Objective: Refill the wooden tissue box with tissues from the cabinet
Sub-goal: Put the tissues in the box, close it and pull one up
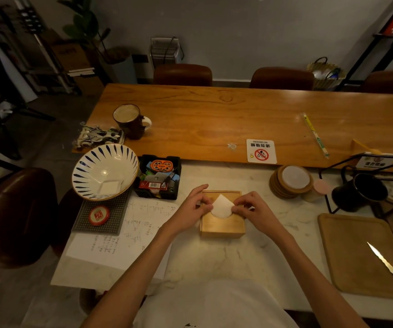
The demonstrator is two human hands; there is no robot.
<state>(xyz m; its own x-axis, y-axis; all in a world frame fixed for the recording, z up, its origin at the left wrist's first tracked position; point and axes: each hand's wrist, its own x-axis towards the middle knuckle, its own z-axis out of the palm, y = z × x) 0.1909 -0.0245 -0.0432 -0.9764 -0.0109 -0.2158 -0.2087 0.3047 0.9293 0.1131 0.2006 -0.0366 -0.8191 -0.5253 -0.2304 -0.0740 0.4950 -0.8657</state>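
Note:
The wooden tissue box (222, 225) sits on the marble counter in front of me. A white tissue (222, 206) sticks up as a folded point through the round opening in its lid. My left hand (192, 209) rests on the box's left side, with thumb and fingers pinching the tissue's left edge. My right hand (249, 209) lies on the right side, fingertips pinching the tissue's right edge. No cabinet is in view.
A blue-striped bowl (105, 171) stands on a grey mat at the left, next to a black tray of small items (158, 177). Handwritten paper (129, 235) lies left of the box. Wooden coasters (291, 182), a black mug (358, 192) and a wooden tray with a knife (388, 266) are at the right.

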